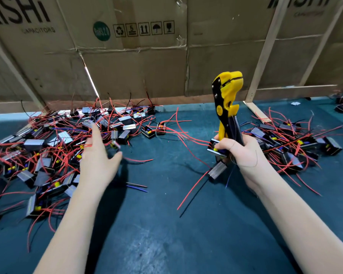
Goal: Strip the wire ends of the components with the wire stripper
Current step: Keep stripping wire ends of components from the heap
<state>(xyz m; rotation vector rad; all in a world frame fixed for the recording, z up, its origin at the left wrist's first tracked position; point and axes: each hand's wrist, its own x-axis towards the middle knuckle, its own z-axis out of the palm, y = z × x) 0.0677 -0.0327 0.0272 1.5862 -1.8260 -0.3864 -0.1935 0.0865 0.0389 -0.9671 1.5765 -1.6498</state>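
The right hand (239,153) grips the handles of a yellow-and-black wire stripper (227,107), held upright with its head pointing up; the same hand also holds a small black component (216,148) against the handles, and a second component (217,171) hangs just below it with red and black wires trailing down. The left hand (97,155) is open, fingers spread and holding nothing, reaching over the edge of a big pile of components (48,147) tangled in red wires on the left of the dark green bench (156,224). A smaller pile (297,147) lies to the right. Flattened cardboard cartons (127,56) printed with handling symbols stand as a wall behind the bench.
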